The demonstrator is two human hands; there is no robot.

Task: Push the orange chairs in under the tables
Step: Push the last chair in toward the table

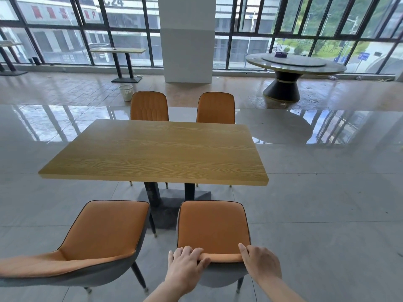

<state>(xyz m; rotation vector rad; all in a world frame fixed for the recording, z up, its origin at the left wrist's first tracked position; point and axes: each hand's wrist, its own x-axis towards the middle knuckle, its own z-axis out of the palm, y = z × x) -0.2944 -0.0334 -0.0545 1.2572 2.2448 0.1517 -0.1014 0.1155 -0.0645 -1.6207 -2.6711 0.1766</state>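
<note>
A rectangular wooden table stands in the middle of the floor. Directly below me, an orange chair faces it, its seat short of the table's near edge. My left hand and my right hand both grip the top of its backrest, fingers curled over the rim. A second orange chair sits to the left, pulled out and angled away from the table. Two more orange chairs stand at the far side, tucked close against the table.
A white pillar rises behind the table. A white mesh bin sits on the floor near it. A round table stands at the back right, and a narrow high table at the back left by the windows.
</note>
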